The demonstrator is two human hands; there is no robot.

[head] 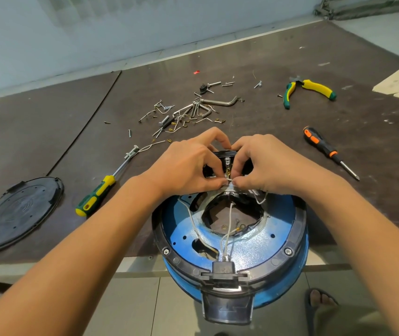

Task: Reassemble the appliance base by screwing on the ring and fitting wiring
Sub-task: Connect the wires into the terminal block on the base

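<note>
Blue speckled base (254,246), black ring (299,229)

The appliance base (254,241) is bright blue with a fine sparkly speckle, and the ring (301,229) round it is glossy black. The wires (227,229) are white with brassy tips. The cover plate (19,212) is matte black with faint concentric ripples. The bigger screwdriver (96,195) has a green and yellow handle with a red dot, the smaller screwdriver (319,144) is black with orange patches. The pliers (314,87) are yellow with green ends. The hardware pile (193,109) is mostly silver, the table (48,132) is dark brown, and the floor tiles (145,306) are greyish beige.
</note>
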